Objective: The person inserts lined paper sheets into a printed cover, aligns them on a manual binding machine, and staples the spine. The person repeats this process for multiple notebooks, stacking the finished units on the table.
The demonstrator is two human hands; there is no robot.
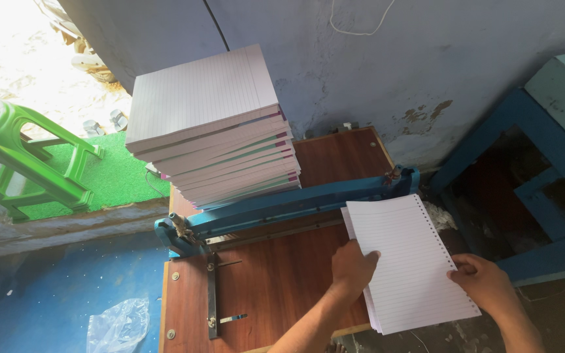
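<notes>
My left hand (351, 267) grips the left edge of a thin stack of white lined paper (408, 261) with punched holes along its right side. My right hand (485, 282) holds the stack's lower right edge. The sheets lie tilted over the right part of a brown wooden board (266, 281), their top edge near the blue metal bar of a paper cutter (282, 206). Behind the bar stands a tall pile of lined paper pads (214, 124), stacked on the far half of the board.
A green plastic stool (14, 157) stands at the left on green matting. A blue wooden frame (531, 189) is at the right beside the grey-blue wall (426, 59). A crumpled clear plastic bag (119, 325) lies on the blue floor.
</notes>
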